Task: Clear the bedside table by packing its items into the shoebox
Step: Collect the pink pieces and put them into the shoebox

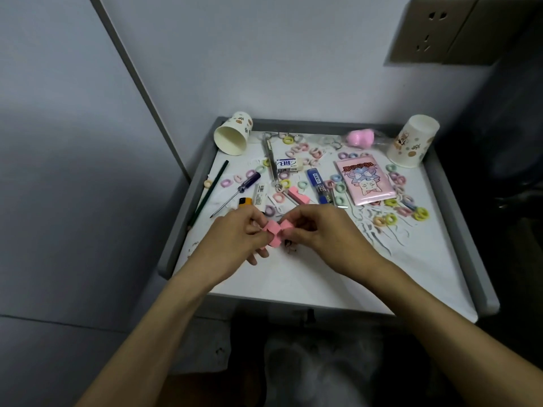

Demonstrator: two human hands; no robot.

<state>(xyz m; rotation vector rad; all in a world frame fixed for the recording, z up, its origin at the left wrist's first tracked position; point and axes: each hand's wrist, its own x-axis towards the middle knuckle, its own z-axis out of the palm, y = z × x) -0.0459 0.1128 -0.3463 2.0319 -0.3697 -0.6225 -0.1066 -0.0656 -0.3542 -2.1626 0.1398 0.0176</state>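
Observation:
Over the front middle of the bedside table, my left hand and my right hand meet and each pinches a small pink block. The two blocks touch between my fingertips. A third pink block lies on the table just behind my hands. Scattered further back are several pastel rings, a screwdriver, a pencil, a white eraser, a blue lead case, a yellow lighter and a pink card packet. No shoebox is in view.
A paper cup lies on its side at the back left, and another cup stands upside down at the back right. A pink fluffy thing sits at the back. A raised grey rim rings the table; walls stand behind and to the left.

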